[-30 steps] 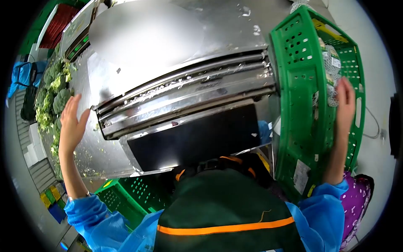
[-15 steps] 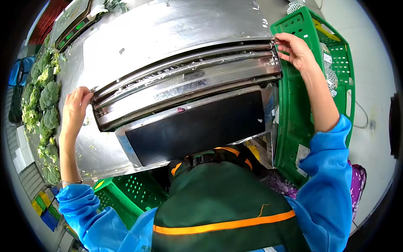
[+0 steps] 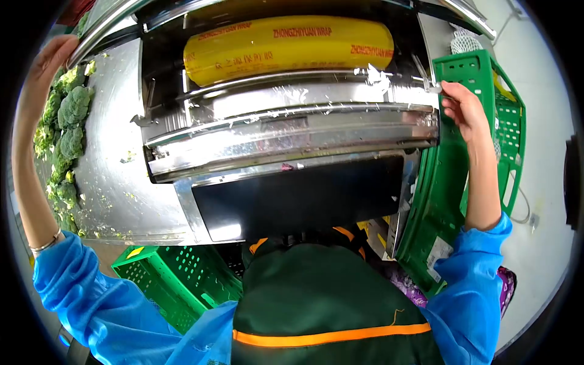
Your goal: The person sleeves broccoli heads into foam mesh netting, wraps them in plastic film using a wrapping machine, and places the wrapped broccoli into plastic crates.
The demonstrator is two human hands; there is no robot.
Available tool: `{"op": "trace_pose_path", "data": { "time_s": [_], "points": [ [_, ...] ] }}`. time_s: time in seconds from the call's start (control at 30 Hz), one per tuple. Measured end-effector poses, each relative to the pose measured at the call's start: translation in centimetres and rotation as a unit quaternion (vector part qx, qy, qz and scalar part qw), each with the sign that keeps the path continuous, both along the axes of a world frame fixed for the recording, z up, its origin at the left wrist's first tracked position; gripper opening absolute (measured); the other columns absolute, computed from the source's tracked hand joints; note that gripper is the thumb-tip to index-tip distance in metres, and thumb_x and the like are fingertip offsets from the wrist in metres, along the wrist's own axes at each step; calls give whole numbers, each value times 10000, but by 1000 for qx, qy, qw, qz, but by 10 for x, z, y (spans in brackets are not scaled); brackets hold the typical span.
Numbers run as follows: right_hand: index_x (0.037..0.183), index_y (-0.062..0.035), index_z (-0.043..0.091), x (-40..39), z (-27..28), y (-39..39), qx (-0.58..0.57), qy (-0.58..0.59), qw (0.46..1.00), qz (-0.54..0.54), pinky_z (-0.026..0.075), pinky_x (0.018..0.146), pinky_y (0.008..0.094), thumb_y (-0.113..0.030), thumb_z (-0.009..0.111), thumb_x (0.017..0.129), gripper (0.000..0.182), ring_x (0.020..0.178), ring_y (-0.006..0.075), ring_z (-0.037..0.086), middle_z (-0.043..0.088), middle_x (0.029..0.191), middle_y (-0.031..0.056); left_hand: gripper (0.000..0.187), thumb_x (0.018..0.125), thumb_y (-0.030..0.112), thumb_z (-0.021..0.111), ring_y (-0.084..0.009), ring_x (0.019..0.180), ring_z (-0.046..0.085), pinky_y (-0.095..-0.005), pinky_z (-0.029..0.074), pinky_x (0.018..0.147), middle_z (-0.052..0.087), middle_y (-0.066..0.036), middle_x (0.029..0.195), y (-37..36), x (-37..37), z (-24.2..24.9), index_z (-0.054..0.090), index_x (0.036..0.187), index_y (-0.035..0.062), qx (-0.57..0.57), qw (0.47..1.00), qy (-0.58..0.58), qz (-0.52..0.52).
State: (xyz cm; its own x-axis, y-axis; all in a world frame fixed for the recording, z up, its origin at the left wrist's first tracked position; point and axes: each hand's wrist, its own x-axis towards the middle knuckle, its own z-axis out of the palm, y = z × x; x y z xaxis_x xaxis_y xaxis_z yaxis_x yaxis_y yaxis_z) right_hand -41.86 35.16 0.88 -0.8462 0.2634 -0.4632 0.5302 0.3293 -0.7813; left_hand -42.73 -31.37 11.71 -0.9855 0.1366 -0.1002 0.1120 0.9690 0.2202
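One left hand (image 3: pixel 50 66), at the upper left of the frame, grasps the end of a metal bar (image 3: pixel 104 29) with bent fingers. Right of centre, the right hand (image 3: pixel 467 112) has curled fingers, their tips at a small metal tab (image 3: pixel 434 88); whether they grip it cannot be told. A yellow film roll (image 3: pixel 289 48) lies in the open wrapping machine (image 3: pixel 292 137), upper centre, with broccoli (image 3: pixel 74 106) to the left.
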Motion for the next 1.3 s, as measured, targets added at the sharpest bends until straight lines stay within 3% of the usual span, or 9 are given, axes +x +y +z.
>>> {"op": "trace_pose_path", "data": {
  "time_s": [0.1,0.27,0.4,0.57,0.6,0.77,1.03,1.2,1.3],
  "points": [
    [1057,2,538,8,2,-22,336,276,891,129,400,635,218,-232,625,783,370,690,98,465,577,865,55,298,905,271,480,-78,921,505,-212,369,848,571,2,1004,7,-13,9,577,1097,64,-8,999,28,-25],
    [1325,-52,297,8,4,-103,368,112,865,322,421,800,427,-502,540,777,749,893,390,547,573,1007,255,289,875,293,524,-87,852,536,-210,407,776,608,3,919,43,-6,16,617,1067,99,8,997,77,21],
    [1272,13,365,-6,-12,-123,59,2,936,347,390,569,212,-226,656,759,637,584,71,459,469,604,0,280,870,289,531,-78,800,551,-211,424,744,618,2,860,37,-3,10,631,1035,85,7,997,75,-9],
    [1088,-6,544,21,62,-145,-200,-38,951,231,389,452,181,-15,513,769,321,481,42,434,487,622,-30,277,860,289,543,-86,774,581,-212,449,737,633,-10,817,45,3,7,637,1011,76,52,995,82,-8],
    [1029,3,565,34,71,-151,-155,-52,963,214,363,366,176,-7,487,779,262,414,27,382,470,608,-37,173,802,183,627,-83,663,524,-245,423,625,610,-34,702,118,31,22,655,838,16,91,979,142,117],
    [955,50,553,84,79,-135,-203,-139,957,150,243,284,182,9,437,818,184,335,15,275,364,487,-50,191,810,174,618,-74,631,500,-229,399,582,588,-12,670,129,34,26,640,820,-15,70,975,142,157],
    [645,114,569,140,103,-107,-271,55,940,198,186,269,198,71,402,635,173,287,63,324,425,432,46,176,807,176,625,-54,600,478,-212,385,559,575,7,647,126,31,24,647,808,1,101,975,137,140],
    [487,16,603,153,106,-104,-343,161,907,186,148,265,209,96,431,501,190,231,106,286,396,340,73,169,801,193,635,-45,606,481,-203,386,560,592,7,663,120,38,18,658,819,27,129,972,112,159],
    [458,46,488,147,103,-110,-455,185,834,252,158,248,219,111,514,653,207,256,78,278,367,337,50,266,851,283,552,-89,727,591,-226,466,681,644,-26,820,70,44,-14,643,976,67,41,990,126,45]
  ]
}}
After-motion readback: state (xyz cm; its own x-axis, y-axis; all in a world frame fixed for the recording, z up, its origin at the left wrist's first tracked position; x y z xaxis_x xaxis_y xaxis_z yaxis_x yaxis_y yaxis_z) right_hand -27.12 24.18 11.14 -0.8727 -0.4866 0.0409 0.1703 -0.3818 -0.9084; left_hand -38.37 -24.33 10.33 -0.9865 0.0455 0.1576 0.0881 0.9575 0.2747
